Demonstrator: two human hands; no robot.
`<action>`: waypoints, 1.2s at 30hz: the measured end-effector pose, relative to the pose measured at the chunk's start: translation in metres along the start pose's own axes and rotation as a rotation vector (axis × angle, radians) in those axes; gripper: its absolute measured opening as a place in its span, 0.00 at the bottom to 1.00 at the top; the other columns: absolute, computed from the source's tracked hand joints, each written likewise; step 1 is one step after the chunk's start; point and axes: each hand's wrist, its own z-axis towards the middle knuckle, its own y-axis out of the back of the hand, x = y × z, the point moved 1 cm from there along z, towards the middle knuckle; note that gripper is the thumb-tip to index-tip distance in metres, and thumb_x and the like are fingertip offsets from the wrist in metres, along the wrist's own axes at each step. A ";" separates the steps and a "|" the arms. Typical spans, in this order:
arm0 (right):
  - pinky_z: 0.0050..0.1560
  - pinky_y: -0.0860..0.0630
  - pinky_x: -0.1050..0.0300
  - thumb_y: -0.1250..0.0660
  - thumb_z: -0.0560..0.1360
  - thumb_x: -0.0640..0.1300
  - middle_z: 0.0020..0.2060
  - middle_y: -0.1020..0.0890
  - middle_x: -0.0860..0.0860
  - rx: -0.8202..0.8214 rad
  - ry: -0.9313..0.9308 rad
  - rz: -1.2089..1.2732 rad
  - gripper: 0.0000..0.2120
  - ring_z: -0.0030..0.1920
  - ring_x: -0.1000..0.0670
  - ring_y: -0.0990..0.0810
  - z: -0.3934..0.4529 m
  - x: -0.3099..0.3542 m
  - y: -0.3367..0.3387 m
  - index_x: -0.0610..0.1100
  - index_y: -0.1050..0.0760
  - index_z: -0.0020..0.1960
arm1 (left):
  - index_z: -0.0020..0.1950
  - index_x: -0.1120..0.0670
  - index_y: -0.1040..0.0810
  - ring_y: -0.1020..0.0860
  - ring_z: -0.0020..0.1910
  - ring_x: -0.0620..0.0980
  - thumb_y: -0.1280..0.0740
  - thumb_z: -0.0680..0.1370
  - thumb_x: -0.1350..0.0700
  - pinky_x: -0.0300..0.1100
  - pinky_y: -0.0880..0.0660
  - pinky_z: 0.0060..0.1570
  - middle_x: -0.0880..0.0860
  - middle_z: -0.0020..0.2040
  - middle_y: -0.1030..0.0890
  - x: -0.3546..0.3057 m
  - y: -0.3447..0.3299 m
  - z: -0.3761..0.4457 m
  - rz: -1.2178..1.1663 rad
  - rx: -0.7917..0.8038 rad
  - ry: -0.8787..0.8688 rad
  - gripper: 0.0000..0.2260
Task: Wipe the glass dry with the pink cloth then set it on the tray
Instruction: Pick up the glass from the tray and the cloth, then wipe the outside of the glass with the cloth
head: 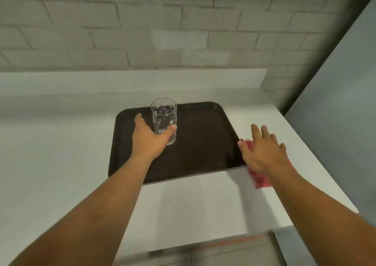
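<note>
A clear tall glass (164,117) stands upright on the dark brown tray (203,143), toward its back left. My left hand (149,138) wraps around the lower part of the glass, thumb on its right side. The pink cloth (259,179) lies on the white counter just off the tray's right edge. My right hand (262,150) hovers flat over the cloth with fingers spread, covering most of it; I cannot tell whether it touches the cloth.
The white counter (61,143) runs along a grey brick wall (142,31). A grey panel (335,103) rises at the right, close to the counter's right edge. The counter's front edge lies near me, with floor tiles below.
</note>
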 end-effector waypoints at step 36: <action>0.50 0.15 0.52 0.41 0.87 0.43 0.44 0.15 0.48 -0.195 0.000 1.603 0.13 0.42 0.53 0.15 0.079 0.080 0.055 0.44 0.19 0.51 | 0.62 0.48 0.21 0.11 0.43 0.53 0.27 0.70 0.29 0.50 0.15 0.39 0.54 0.50 0.11 -0.084 -0.103 0.041 -0.603 0.175 0.201 0.30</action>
